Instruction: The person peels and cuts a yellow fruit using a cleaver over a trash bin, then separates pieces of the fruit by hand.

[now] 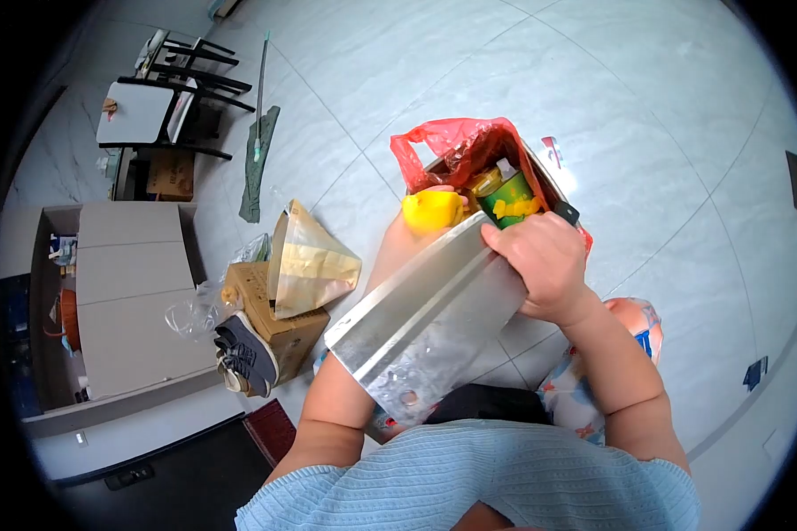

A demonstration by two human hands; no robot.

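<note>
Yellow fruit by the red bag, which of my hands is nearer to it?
Left. Your left hand holds the yellow fruit; your right hand is off to its right, gripping the cleaver.

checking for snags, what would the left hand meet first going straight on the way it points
The left hand would likely meet the red bag just past the yellow object it holds, though depth is unclear.

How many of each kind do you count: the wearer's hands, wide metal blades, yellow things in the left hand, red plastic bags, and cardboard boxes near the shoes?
Hands: 2 (left hand, right hand)
Metal blade: 1
Yellow thing: 1
Red bag: 1
Cardboard box: 1
Total: 6
</note>
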